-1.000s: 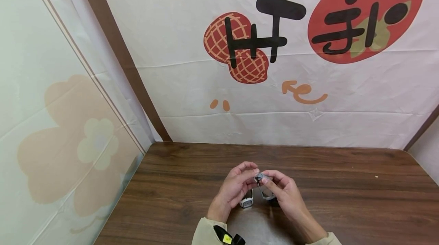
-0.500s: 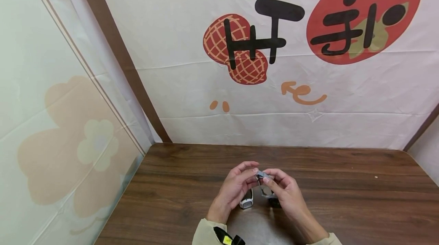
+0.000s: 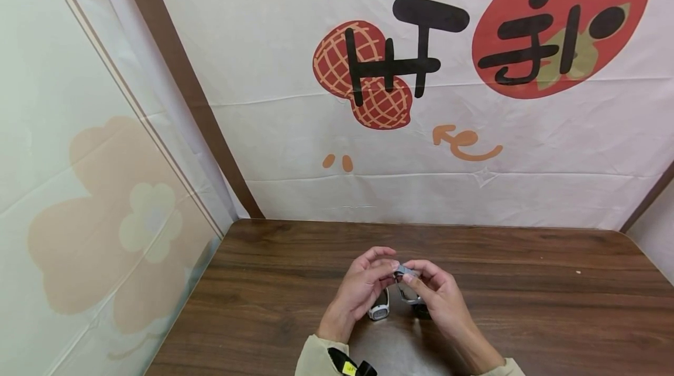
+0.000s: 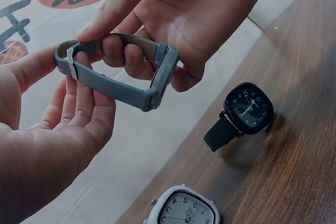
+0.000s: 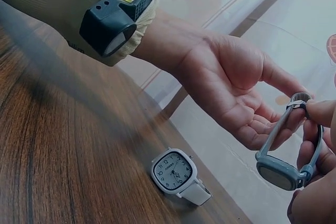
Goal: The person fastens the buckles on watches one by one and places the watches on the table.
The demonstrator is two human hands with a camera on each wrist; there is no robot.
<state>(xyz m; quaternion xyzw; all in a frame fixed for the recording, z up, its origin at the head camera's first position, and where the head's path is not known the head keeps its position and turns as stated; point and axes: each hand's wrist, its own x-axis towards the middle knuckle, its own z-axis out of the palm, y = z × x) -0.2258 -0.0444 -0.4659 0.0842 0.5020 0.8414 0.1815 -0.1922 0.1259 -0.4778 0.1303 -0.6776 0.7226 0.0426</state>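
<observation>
A grey-blue wristwatch is held up off the table between both hands, its strap closed into a loop. My left hand pinches the strap near the silver buckle, with its other fingers spread under the band. My right hand grips the strap from the other side; its thumb presses by the buckle and its curled fingers reach inside the loop. In the right wrist view the watch case hangs at the lower end, dial facing down and away.
A white wristwatch lies dial up on the brown wooden table, below the left hand. Nearby, under the right hand, sits a black wristwatch. A printed cloth hangs behind the table's back edge.
Both hands stay in nearly the same place. The strap between the fingertips has shifted and turned slightly. The two watches on the table have not moved.
</observation>
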